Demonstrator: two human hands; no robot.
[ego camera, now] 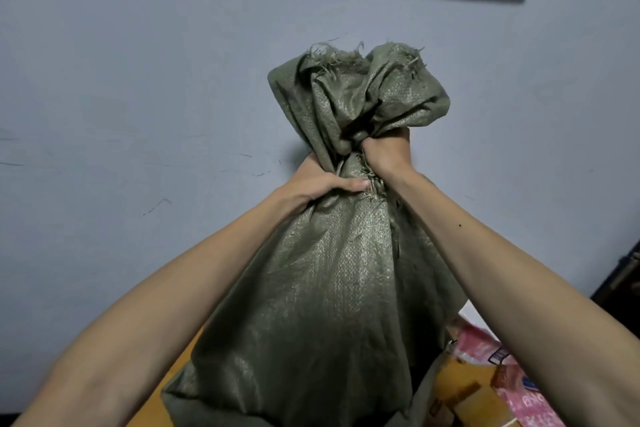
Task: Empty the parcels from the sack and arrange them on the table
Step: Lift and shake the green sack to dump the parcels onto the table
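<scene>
Risks first: L hand [329, 180] & R hand [384, 152] are both clamped on the gathered neck of the sack [329, 288], R just above L, fingers buried in the cloth. The weave looks slick & frayed, so the neck could slip through the grip if the load shifts, dropping the lot. Can't tell which end is bunched. If the open end hangs below the hands, contents may spill in a heap & knock the pink parcel [478, 340] & cardboard box [460, 392] lying below the R forearm, poss. off the surface [176, 364].

Sack: olive-green woven plastic w/ a dull sheen, loose threads at the crumpled top above the hands. The body hangs below them, widening; its bottom edge is at or near the surface, contact not clear.
</scene>
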